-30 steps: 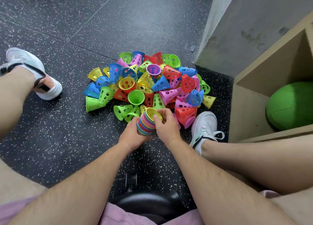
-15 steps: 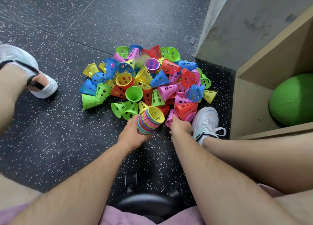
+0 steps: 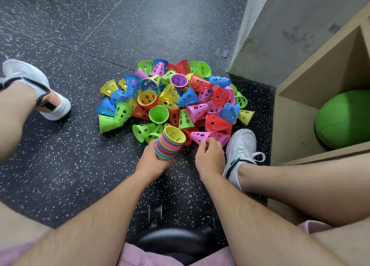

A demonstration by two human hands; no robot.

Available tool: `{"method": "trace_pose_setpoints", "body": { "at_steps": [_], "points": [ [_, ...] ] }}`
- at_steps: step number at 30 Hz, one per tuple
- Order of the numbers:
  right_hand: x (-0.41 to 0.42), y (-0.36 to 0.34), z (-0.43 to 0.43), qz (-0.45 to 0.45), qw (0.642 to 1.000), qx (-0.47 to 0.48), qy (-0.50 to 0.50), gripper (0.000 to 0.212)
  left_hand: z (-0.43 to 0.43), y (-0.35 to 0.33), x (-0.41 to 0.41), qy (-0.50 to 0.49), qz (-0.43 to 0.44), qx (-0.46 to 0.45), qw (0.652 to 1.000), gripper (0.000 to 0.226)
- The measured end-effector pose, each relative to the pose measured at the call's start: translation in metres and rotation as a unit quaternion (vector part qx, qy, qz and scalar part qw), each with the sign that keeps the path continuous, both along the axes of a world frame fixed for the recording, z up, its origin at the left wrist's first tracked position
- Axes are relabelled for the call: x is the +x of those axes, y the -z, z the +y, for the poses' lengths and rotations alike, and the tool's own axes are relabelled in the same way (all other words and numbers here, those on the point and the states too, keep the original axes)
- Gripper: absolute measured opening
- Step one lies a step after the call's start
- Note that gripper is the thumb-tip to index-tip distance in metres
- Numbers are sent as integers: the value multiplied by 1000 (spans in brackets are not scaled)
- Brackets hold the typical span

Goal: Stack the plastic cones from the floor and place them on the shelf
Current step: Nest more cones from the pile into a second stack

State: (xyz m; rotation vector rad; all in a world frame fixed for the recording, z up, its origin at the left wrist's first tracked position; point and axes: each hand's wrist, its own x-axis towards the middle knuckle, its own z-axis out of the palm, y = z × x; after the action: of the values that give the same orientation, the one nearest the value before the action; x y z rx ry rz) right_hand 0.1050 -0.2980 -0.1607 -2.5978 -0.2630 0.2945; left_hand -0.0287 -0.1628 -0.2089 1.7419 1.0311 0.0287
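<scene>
Pink cone (image 3: 200, 136) now pinched by right hand (image 3: 209, 158); left hand (image 3: 151, 162) grips stack (image 3: 169, 145)

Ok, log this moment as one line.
left hand: holds cone stack | right hand: pinches pink cone | loose cones: piled on floor

Bright, even light falls from above; shadows under the cones (image 3: 172, 103) are soft and short. The centre is sharp. Wide-angle bending curves the shelf (image 3: 294, 129) edge at 3 o'clock, and the leg (image 3: 14, 113) at 9 o'clock smears slightly.
</scene>
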Motion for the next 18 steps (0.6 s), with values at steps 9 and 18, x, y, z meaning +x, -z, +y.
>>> {"method": "trace_pose_setpoints", "body": {
  "at_steps": [9, 18],
  "points": [
    [8, -11, 19, -55, 970, 221, -84, 34, 1, -9, -4, -9, 17, 1, 1000, 81],
    [-4, -14, 19, -29, 933, 208, -293, 19, 0, -16, -1, -5, 29, 3, 1000, 76]
  ]
}}
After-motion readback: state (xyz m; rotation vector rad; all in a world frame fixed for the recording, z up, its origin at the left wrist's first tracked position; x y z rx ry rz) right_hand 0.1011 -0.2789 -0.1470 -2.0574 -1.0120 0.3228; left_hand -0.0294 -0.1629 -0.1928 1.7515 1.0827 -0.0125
